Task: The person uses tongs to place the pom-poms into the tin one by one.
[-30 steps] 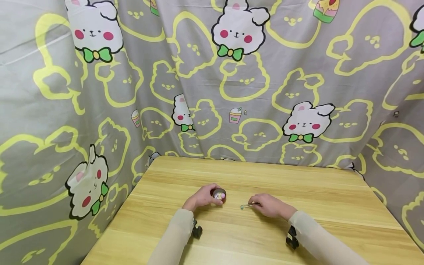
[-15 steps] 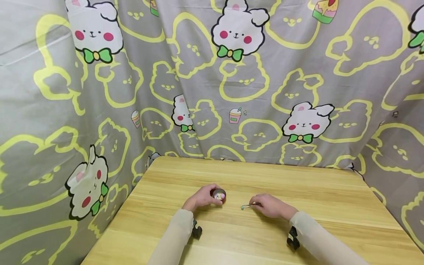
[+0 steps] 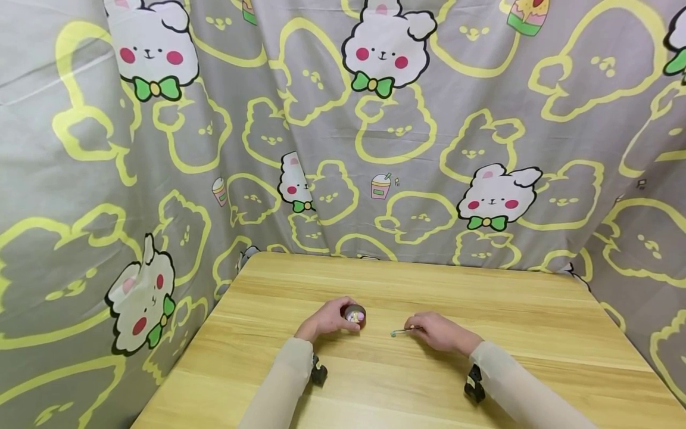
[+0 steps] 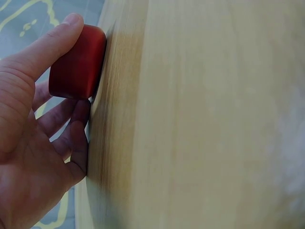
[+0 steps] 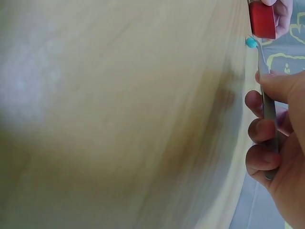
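My left hand [image 3: 329,317] holds a small red round container [image 4: 78,62] on the left part of the table, thumb on one side and fingers on the other. In the head view it looks dark, with small pink, yellow and white pieces [image 3: 356,317] inside. To the right, my right hand [image 3: 436,332] grips metal tweezers [image 5: 268,109], its fingers curled round the shaft. Their tips point left toward the container, with a small turquoise ball [image 5: 251,42] at the end, close over the tabletop. A short gap separates the ball from the container.
A light wood-grain table [image 3: 375,387] lies under both hands. Grey curtains [image 3: 332,137] with yellow outlines and white cartoon animals hang behind it and at both sides. Each wrist wears a black camera [image 3: 318,372] below a pale sleeve.
The right hand, with the tweezers and turquoise ball, has shifted very slightly to the right. The left hand and the container have stayed in place.
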The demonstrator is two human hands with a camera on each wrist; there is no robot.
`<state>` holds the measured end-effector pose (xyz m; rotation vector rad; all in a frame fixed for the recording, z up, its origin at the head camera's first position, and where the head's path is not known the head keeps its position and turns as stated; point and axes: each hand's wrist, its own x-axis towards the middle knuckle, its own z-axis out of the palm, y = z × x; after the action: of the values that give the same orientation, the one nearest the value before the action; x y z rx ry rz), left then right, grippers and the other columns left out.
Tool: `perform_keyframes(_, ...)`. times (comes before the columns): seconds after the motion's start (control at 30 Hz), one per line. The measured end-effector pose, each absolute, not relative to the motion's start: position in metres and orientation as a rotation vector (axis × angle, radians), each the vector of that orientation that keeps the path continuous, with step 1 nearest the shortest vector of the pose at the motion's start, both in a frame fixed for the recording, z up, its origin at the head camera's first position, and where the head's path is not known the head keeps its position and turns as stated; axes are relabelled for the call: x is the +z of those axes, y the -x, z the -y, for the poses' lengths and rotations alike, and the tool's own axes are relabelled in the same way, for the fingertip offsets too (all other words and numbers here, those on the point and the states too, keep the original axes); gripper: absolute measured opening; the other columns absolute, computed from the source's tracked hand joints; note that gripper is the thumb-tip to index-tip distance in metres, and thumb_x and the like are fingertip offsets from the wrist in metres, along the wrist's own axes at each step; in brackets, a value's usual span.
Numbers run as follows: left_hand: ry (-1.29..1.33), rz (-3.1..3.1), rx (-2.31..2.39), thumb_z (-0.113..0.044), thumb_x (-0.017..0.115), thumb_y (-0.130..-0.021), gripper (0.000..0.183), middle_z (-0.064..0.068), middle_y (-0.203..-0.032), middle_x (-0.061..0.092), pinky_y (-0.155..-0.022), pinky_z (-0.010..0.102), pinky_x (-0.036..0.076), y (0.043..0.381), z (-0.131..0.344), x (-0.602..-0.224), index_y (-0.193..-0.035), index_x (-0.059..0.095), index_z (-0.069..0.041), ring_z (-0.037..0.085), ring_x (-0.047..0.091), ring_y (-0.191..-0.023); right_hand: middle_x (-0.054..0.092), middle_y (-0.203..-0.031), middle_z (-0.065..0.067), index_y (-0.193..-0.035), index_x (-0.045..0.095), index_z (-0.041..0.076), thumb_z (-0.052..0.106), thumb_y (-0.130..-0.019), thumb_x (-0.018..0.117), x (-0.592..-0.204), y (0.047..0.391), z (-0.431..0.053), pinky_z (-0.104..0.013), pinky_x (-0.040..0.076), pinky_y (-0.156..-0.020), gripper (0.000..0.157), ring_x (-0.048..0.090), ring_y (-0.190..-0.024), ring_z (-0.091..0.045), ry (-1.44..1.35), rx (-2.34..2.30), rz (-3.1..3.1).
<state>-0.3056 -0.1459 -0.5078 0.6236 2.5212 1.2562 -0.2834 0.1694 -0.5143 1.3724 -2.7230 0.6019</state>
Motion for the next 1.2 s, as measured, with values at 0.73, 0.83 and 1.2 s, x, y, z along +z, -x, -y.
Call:
perform_keyframes(0.73,-0.629,-2.51,1.279,-0.015,0.081,-0.076,0.043,0.005,-0.108,0.06,-0.084,0.039,0.043,0.305,0.145,-0.511,-0.114,0.06,-0.011,0.023,0.054,-0.1,0.065,-0.094,0.003,-0.101,0.066,0.013,0.007,-0.094,0.056,-0.501,0.297,-0.175,-0.036,0.05,-0.073,0.014,0.06,-0.085,-0.013,-1.254,0.662,2.736)
perform_keyframes(0.83,-0.63,-2.51,1.282,-0.015,0.081,-0.076,0.043,0.005,-0.108,0.06,-0.084,0.039,0.043,0.305,0.145,-0.511,-0.114,0.06,-0.011,0.023,0.054,-0.1,0.065,-0.093,0.002,-0.101,0.066,0.013,0.007,-0.094,0.056,-0.5,0.3,-0.174,-0.034,0.049,-0.071,0.014,0.059,-0.083,-0.011,-1.24,0.675,2.742)
perform_keyframes(1.2,-0.634,-2.525,1.252,-0.016,0.08,-0.076,0.043,0.005,-0.108,0.06,-0.082,0.037,0.044,0.306,0.146,-0.509,-0.114,0.06,-0.01,0.022,0.054,-0.098,0.066,-0.094,-0.005,-0.105,0.065,0.013,0.01,-0.096,0.054,-0.49,0.307,-0.17,-0.032,0.047,-0.066,0.015,0.055,-0.077,-0.008,-1.211,0.745,2.783)
